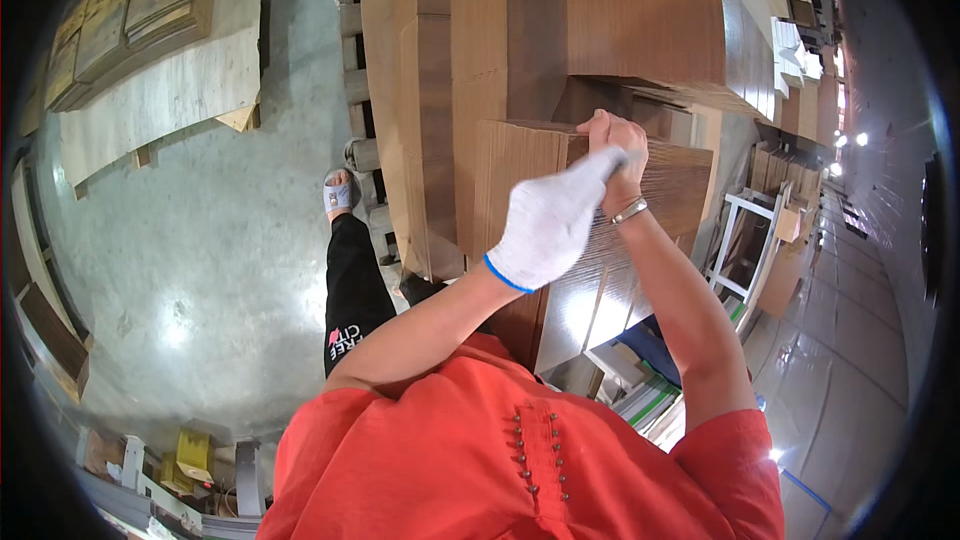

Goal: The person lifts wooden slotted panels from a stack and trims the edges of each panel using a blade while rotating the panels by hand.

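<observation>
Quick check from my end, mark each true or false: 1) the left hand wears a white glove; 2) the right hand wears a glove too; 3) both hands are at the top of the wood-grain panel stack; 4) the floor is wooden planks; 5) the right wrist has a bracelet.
1) True: the left hand wears a white glove with a blue cuff.
2) False: the right hand is bare.
3) True: both meet at the upper edge of the wood-grain panel stack.
4) False: the floor is smooth grey concrete.
5) True: a thin bracelet circles the right wrist.
</observation>
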A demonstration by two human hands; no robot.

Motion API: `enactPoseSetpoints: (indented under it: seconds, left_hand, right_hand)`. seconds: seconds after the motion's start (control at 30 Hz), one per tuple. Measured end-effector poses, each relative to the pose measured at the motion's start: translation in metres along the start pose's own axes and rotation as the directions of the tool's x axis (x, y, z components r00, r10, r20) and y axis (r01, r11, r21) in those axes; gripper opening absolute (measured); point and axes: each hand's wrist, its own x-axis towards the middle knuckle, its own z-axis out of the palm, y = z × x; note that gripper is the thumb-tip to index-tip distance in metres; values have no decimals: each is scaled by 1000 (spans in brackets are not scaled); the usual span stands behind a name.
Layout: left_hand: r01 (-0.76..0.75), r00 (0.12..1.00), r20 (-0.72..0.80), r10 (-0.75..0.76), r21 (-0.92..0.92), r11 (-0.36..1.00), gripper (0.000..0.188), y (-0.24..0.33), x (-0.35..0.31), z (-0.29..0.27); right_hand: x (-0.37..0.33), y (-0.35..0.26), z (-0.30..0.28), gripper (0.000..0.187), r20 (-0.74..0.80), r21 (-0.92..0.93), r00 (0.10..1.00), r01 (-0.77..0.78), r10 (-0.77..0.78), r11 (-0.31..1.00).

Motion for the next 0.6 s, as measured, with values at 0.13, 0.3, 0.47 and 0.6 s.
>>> enactPoseSetpoints:
  seconds: [0.13,0.3,0.47,0.6]
  left_hand:
    - [552,793,-288,-536,-31,833,28,-84,21,-26]
    - [585,809,-181,-559,161,795,26,-136,15,-31]
    - [197,980,4,-198,97,976,37,-38,19,-19]
    - [-16,997,76,-10,328,944,43,13,14,8]
  right_hand:
    - [-2,-4,-3,44,-41,12,999,30,-30,999]
    - [-1,-7,-4,42,-69,38,996,67,-64,997]
    - [-3,16,5,37,-102,-15,986,135,-136,991]
    - [-1,-4,0,33,-115,96,992,66,-55,993]
